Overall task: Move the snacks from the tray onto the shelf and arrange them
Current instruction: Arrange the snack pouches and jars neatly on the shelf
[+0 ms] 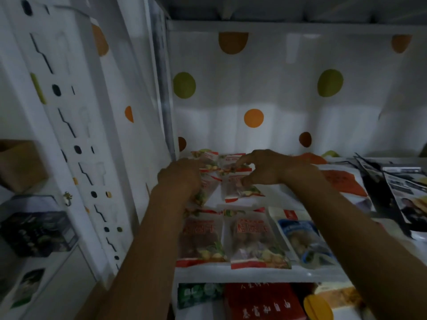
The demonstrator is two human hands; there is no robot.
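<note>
On the white shelf (pixel 254 274), behind a front row of two red-trimmed snack packets (pixel 201 236) and a blue packet (pixel 305 241), the left hand (pixel 179 176) curls its fingers round the left rear packet (pixel 205 191) while the right hand (pixel 270 167) pinches the right rear packet (pixel 239 191) just beside it.

White, polka-dotted shelf liner (pixel 288 107)

Two red-and-clear front packets (pixel 251 239) lie side by side at the front edge of the white shelf (pixel 254 272), with a blue packet (pixel 305 241) just to their right. Further back on the shelf, the left hand (pixel 179 174) curls over the back-left packet (pixel 203 192). The right hand (pixel 270 168) sets forefinger and thumb on the back-right packets (pixel 238 188) beside it, its grip too blurred to judge.
</note>
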